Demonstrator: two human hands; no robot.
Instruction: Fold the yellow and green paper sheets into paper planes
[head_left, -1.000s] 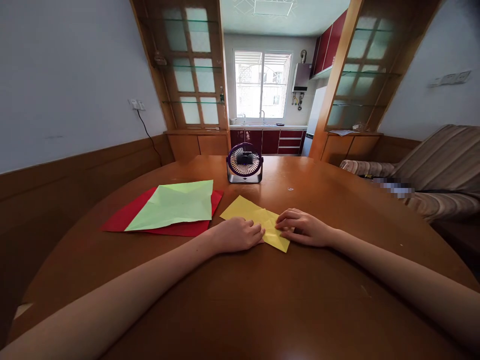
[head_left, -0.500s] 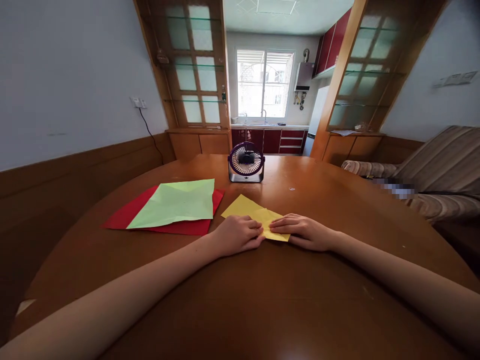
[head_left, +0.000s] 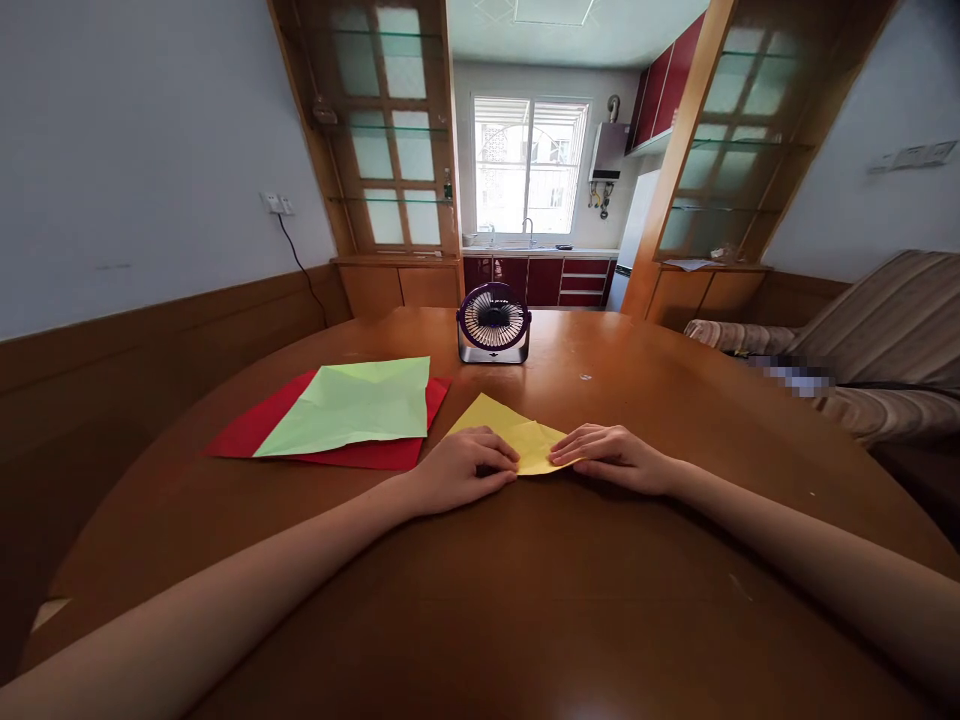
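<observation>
Round wooden table [head_left: 525, 600] w/ a kitchen doorway behind, small purple desk fan [head_left: 493, 323] parked at the far edge. Light green sheet [head_left: 352, 403] lying on top of a red sheet [head_left: 247, 432], off to the left, both flat w/ no sharp folds showing, well apart from the hands.

Yellow paper [head_left: 517, 436] sitting mid-table, just in front of the fan side, already partly folded: near half looks doubled over, far corner pointing away toward the fan. Left hand [head_left: 461, 468] resting on the left end of the near edge, fingers curled and pressing down, not pinching as far as can be seen. Right hand [head_left: 611, 455] on the right end, fingers stretched flat, tips on the paper's edge, pressing too.

Progress guess: looks like an early-to-mid stage, at least one fold in and prob getting creased rn, no finished shape yet. Other 2 sheets look untouched, so plenty left imo.
</observation>
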